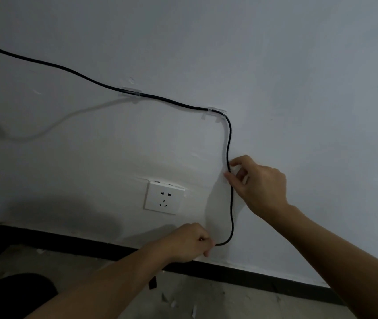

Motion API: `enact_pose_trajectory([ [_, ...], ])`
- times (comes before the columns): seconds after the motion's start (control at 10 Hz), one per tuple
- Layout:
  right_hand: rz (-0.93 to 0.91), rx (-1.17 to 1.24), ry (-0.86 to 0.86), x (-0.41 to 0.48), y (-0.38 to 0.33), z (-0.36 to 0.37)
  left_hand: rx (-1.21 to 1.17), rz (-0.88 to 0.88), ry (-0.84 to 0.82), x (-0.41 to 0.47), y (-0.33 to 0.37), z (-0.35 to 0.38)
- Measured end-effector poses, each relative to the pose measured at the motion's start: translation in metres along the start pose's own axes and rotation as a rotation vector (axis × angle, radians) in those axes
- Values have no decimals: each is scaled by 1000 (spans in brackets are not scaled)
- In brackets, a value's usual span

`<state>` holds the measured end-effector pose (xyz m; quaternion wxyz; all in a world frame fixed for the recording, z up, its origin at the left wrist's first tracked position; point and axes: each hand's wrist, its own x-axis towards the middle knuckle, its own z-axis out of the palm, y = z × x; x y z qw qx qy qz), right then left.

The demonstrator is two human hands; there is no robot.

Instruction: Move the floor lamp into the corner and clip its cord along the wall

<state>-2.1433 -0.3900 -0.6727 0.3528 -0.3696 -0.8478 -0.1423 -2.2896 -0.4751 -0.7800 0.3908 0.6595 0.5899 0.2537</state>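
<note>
A black cord [229,134] runs in from the upper left along the white wall [298,77]. It passes through two clear clips, one [131,92] on the left and one [215,111] at the bend, then drops downward. My right hand [257,183] pinches the hanging cord against the wall with thumb and forefinger. Lower down, my left hand [192,242] is closed around the cord's lower end just above the baseboard. The lamp itself is out of view.
A white wall socket [163,197] sits left of the hanging cord. A black baseboard [264,276] lines the foot of the wall. Scraps of white paper [174,303] lie on the floor [217,300]. A dark rounded object [15,287] is at the lower left.
</note>
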Motion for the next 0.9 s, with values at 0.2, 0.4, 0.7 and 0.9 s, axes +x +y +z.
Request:
enact_pose_trajectory([
  [0.2, 113, -16, -93, -7, 6, 2, 0, -11, 62, -4, -1, -8],
  [0.4, 308, 228, -273, -8, -1, 4, 10, -50, 62, -9, -7, -15],
  [0.7, 663, 691, -355, -14, -12, 12, -24, -123, 197, -14, -34, -35],
  [0.9, 480, 635, -450, -24, -48, 21, 74, -101, 489, -23, -47, -55],
])
